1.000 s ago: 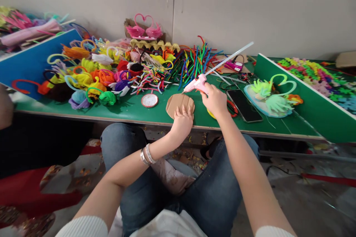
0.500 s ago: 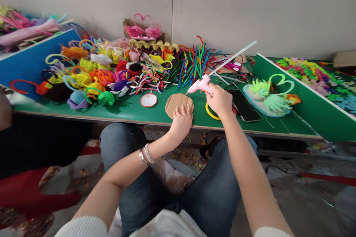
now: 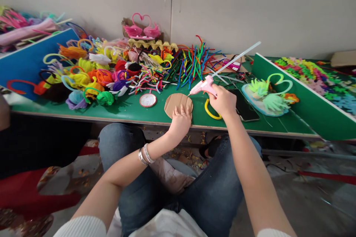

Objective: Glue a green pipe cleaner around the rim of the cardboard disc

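Note:
A round piece of brown cardboard (image 3: pixel 174 103) lies flat near the front edge of the green table (image 3: pixel 128 113). My left hand (image 3: pixel 181 116) presses on its lower right part, fingers stretched out and slightly spread. In my right hand (image 3: pixel 224 100) is a pink hot glue gun (image 3: pixel 204 86), gripped by the handle with a long clear glue stick (image 3: pixel 236 59) out of its back. The nozzle points down left at the cardboard's upper right edge; whether it touches cannot be told. A yellow ring-shaped handle (image 3: pixel 213 110) lies below the glue gun.
Colourful pipe-cleaner swans (image 3: pixel 91 77) crowd the left side, with loose pipe cleaners (image 3: pixel 194 61) behind. A small round lid (image 3: pixel 148 100) sits left of the cardboard. At right are a phone (image 3: pixel 246 107), a green swan pair (image 3: pixel 268 96) and a green divider board (image 3: pixel 306 103).
My right hand and the glue gun have shifted slightly to the right along the cardboard's edge. My left hand stays on the cardboard.

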Demonstrator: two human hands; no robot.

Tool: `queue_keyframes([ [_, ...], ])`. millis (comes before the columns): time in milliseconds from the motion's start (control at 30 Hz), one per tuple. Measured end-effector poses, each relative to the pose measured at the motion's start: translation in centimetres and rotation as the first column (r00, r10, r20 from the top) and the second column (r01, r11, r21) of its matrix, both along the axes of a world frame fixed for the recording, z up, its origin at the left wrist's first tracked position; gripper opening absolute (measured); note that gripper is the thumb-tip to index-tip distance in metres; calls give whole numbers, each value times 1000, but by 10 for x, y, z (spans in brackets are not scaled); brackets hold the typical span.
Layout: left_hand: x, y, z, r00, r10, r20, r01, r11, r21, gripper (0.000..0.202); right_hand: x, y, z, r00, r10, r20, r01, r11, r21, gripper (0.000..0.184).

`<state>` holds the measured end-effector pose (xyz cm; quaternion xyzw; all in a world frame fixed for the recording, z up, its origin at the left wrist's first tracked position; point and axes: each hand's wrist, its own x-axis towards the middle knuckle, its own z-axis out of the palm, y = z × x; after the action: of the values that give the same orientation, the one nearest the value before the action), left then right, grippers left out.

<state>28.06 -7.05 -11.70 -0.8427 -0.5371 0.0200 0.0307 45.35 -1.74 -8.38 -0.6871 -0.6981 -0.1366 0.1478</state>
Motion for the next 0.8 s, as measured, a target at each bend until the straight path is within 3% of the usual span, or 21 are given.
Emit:
queue_keyframes([
  [300,1,-1,0,1000,19,17,-19,1000,-5,49,2,-4,1,1000,2,9,-2,1000,-7,41],
  [800,1,-1,-1,1000,5,25,-5,1000,6,49,-3,0,-2,999,40,14,-40,998,-38,32],
])
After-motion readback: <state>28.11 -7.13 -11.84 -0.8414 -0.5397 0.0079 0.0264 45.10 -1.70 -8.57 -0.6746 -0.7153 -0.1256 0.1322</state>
